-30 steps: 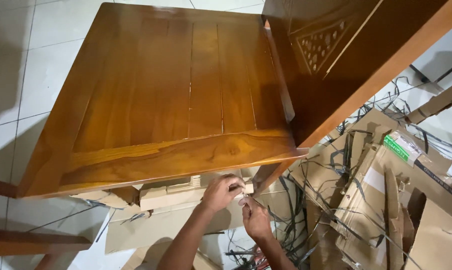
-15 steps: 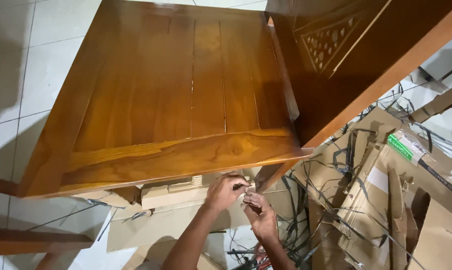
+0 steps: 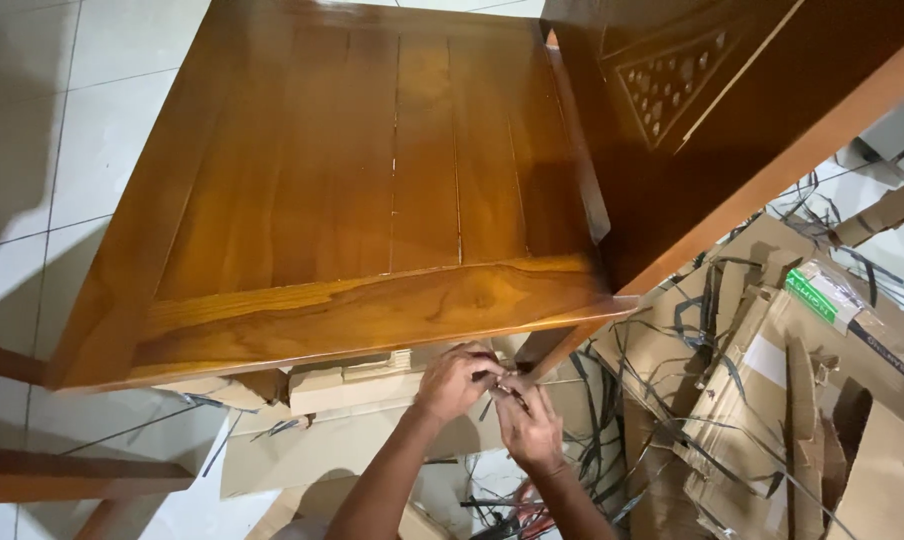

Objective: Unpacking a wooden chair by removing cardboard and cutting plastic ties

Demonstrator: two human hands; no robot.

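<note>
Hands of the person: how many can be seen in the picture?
2. The left hand and the right hand meet, fingertips together, just under the front edge of the wooden table. No other hands show.

Table edge (image 3: 372, 320) overhangs above; cardboard (image 3: 772, 400), straps (image 3: 692, 310) crowd right; floor (image 3: 32, 150) left open.

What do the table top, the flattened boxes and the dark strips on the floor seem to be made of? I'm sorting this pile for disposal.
The table top looks like solid wood with a glossy amber varnish: plank seams, grain and reflections show. The flattened boxes look like plain brown cardboard, matte, with torn edges. The dark strips are thin, flat and curling, probably plastic packing straps, though that is less sure.
</note>
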